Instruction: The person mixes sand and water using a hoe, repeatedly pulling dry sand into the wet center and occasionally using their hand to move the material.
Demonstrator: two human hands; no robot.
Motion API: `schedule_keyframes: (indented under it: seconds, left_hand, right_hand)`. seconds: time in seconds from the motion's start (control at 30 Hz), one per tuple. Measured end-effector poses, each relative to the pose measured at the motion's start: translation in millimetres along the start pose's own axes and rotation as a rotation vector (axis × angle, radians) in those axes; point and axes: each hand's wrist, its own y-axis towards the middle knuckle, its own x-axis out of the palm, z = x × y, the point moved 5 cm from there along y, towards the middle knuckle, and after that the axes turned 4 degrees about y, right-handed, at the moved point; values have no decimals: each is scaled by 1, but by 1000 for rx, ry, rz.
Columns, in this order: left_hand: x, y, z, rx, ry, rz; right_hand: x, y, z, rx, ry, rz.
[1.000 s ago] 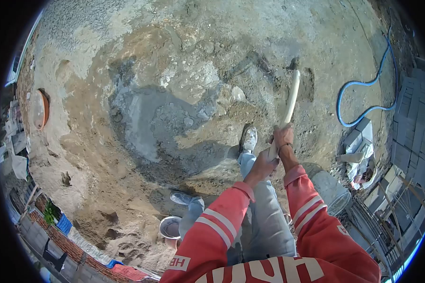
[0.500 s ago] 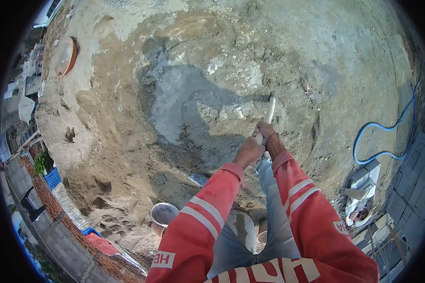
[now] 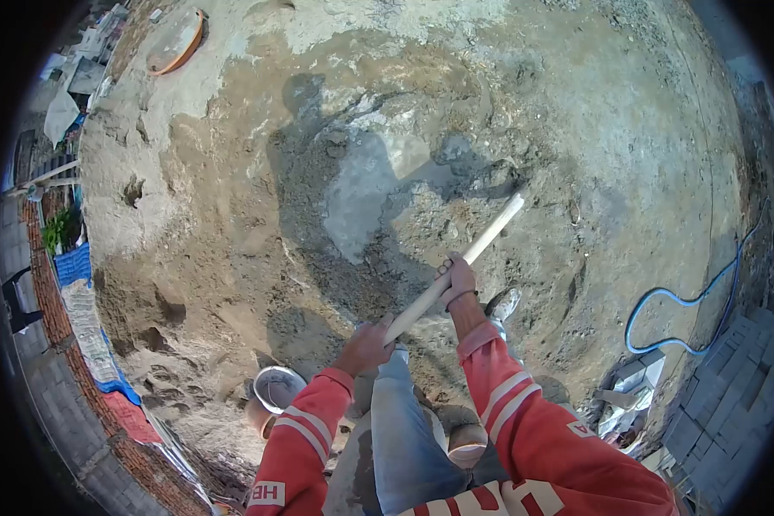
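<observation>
A long pale wooden tool handle (image 3: 499, 222) slants across my front, its far end over the grey mortar mix (image 3: 353, 206) and soil on the ground. Whatever blade it carries cannot be made out. My left hand (image 3: 366, 347) is closed round the near end, low by my leg. Farther up the shaft, my right hand (image 3: 457, 279) grips it with fingers wrapped round. My shadow falls over the wet mix. Beside my left sleeve stands a bucket (image 3: 275, 391), and another bucket (image 3: 467, 445) sits between my legs.
An orange-rimmed basin (image 3: 185, 56) lies at the far left. On the right, a blue hose (image 3: 662, 292) curls near stacked grey blocks (image 3: 722, 387). A brick wall (image 3: 77, 387) runs along the left side. Rough, pitted soil surrounds the mix.
My hands have spread apart on the handle: the left moved down and left, the right shifted lower. More of the shaft shows, now slanting farther right. My view has turned slightly.
</observation>
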Motion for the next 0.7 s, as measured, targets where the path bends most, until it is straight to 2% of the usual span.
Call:
schedule_keyframes:
  seconds: [0.03, 0.1, 0.17, 0.23, 0.27, 0.37, 0.4, 0.43, 0.47, 0.5, 0.57, 0.6, 0.63, 0.67, 0.7]
  left_hand:
    - [-5, -8, -12, -49, 25, 4]
    - [-8, -31, -19, -99, 36, 2]
    - [-14, -33, 7, 47, -166, 129]
    - [-17, -34, 41, 70, -229, 93]
    - [-18, -26, 61, 96, -281, 45]
    - [-21, 17, 110, 62, -237, 139]
    - [-25, 40, 124, 53, -259, 197]
    - [-31, 69, 137, 43, -281, 254]
    - [-39, 102, 151, 33, -296, 301]
    - [-46, 137, 162, 20, -308, 355]
    - [-48, 216, 176, 36, -402, 423]
    - [-39, 253, 180, 11, -413, 423]
    - [-31, 289, 181, 22, -471, 510]
    - [-26, 326, 177, 48, -521, 612]
    - [5, 361, 165, 42, -529, 605]
  right_hand:
    - [11, -14, 5, -5, -8, -7]
    - [25, -52, 3, -165, 18, -26]
    - [30, -88, -18, -226, 12, -84]
    - [42, -128, -55, -297, -116, -167]
    - [45, -138, -73, -323, -80, -229]
    - [80, -160, -137, -417, 30, -521]
    - [97, -160, -155, -408, 24, -518]
    - [118, -158, -182, -571, -134, -494]
    - [136, -147, -205, -732, -296, -473]
    - [148, -125, -220, -720, -304, -483]
    - [180, -64, -260, -836, -446, -365]
    - [197, -29, -279, -889, -585, -323]
    - [207, 7, -297, -943, -711, -260]
    - [206, 64, -311, -1098, -894, -178]
    - [204, 110, -315, -1211, -1036, -80]
